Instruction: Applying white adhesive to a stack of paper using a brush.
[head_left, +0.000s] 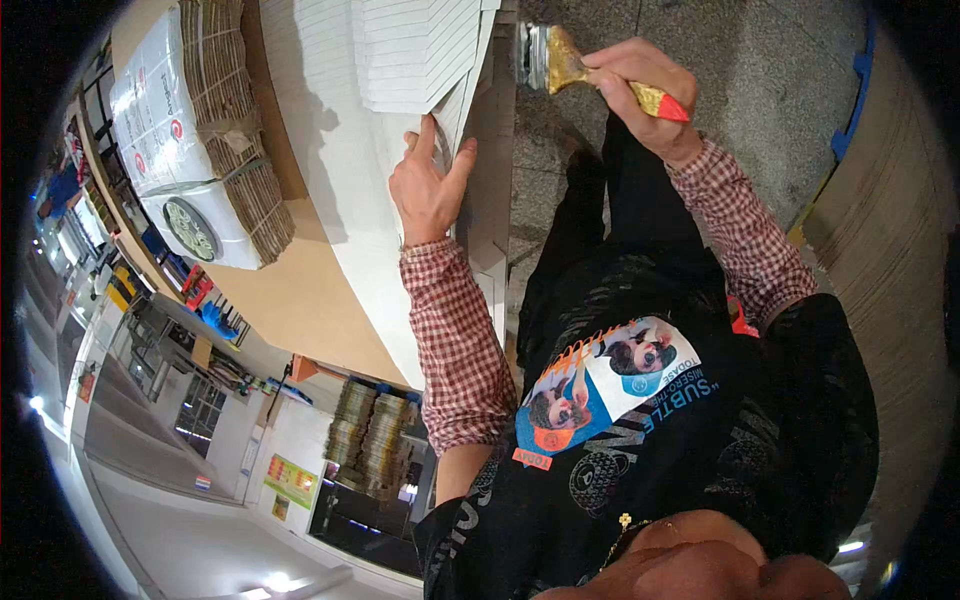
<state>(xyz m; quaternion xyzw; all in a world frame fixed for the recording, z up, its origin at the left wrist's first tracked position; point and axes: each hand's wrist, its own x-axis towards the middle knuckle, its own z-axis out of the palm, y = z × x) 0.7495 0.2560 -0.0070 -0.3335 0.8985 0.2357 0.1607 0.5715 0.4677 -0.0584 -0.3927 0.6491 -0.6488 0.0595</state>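
In my right hand (645,95) is a flat, wide paintbrush (567,62) with a yellow, red-tipped handle. My fingers wrap around the handle, and the pale bristles point left, over the grey floor beside the table's edge. My left hand (430,185) lies on white paper at that edge. Its index finger reaches to the near end of a fanned stack of white sheets (425,55), with the thumb held apart near the edge. Whether it presses on a sheet, I cannot tell. Red-and-white checked sleeves (455,340) cover both my forearms.
Tied bundles of brown cardboard (225,110), with white printed faces, stand on the brown tabletop (320,280) to the left. Further back are tall stacks of paper or card (370,435). A speckled stone floor (740,50) lies to the right, with a large brown surface (890,190) beyond.
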